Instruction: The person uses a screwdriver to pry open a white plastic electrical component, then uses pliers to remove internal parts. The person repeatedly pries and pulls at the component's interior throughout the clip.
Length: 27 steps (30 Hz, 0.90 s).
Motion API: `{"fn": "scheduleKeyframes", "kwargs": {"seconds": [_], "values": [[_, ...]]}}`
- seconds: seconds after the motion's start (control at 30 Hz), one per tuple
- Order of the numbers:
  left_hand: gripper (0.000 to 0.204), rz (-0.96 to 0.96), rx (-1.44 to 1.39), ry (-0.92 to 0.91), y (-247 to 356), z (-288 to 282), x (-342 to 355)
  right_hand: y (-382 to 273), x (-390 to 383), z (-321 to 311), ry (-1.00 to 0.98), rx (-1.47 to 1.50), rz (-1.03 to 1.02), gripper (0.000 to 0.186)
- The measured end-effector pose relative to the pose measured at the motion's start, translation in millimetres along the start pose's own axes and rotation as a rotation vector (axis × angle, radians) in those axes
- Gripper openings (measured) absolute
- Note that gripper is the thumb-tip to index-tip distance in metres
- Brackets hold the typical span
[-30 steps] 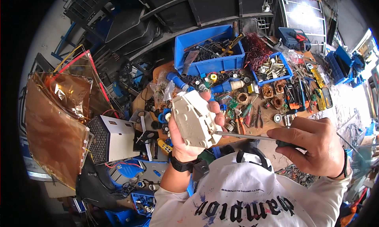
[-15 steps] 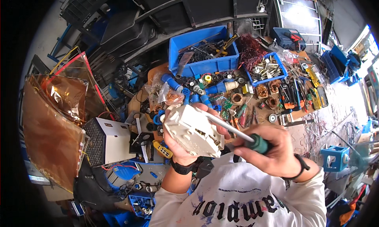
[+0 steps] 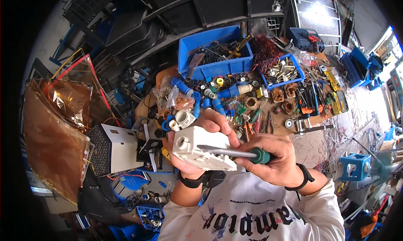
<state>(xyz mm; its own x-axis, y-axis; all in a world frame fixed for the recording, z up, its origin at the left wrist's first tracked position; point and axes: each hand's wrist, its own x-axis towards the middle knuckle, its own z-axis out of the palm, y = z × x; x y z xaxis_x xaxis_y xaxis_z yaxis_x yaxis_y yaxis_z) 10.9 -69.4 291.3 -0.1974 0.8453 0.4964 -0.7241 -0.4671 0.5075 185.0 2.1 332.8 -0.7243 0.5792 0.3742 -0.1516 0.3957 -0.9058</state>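
Note:
In the middle foreground my left hand (image 3: 189, 161) grips a white plastic housing (image 3: 207, 138) from beneath and behind, its fingertips behind the top edge. The housing is tilted, with a round opening at its left end. My right hand (image 3: 275, 161) is closed on a screwdriver (image 3: 259, 156) with a green handle. The grey shaft lies across the housing's front, its tip against the white plastic near the round opening. Whether the tip sits in a slot, I cannot tell. A black band is on each wrist.
Behind my hands a cluttered wooden bench (image 3: 317, 114) bears a large blue bin (image 3: 213, 68), a smaller blue crate (image 3: 282, 79), pliers, fittings and a drill case (image 3: 304, 41). To the left stand brown film panels (image 3: 52, 136) and a white-and-black box (image 3: 121, 151).
The housing has turned and tilted, now showing its round-holed end. My right hand has moved left and inward, bringing the screwdriver shaft across the housing's front.

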Motion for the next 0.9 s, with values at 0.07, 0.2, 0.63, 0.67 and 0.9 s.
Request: {"fn": "scheduleKeyframes", "kwargs": {"seconds": [0.07,0.2,0.63,0.67,0.9], "values": [[0.081,-0.015,-0.01,0.005,1.1,-0.5,0.4,2.3,0.3,3.8,0.019,0.051,-0.013,0.016],[0.077,-0.07,-0.045,-0.016,12.2,0.7,-0.8,5.7,2.0,8.9,0.016,0.116,-0.035,0.017],[0.064,-0.187,-0.102,0.136,2.5,2.2,0.5,3.1,-0.1,1.4,-0.034,0.075,-0.06,0.022],[0.078,-0.152,-0.156,0.069,0.3,2.0,0.9,3.5,0.2,1.8,-0.044,0.086,-0.061,0.021],[0.075,-0.185,-0.157,0.117,0.2,4.4,0.7,2.2,7.8,-3.3,-0.127,0.125,-0.069,0.019]]}}
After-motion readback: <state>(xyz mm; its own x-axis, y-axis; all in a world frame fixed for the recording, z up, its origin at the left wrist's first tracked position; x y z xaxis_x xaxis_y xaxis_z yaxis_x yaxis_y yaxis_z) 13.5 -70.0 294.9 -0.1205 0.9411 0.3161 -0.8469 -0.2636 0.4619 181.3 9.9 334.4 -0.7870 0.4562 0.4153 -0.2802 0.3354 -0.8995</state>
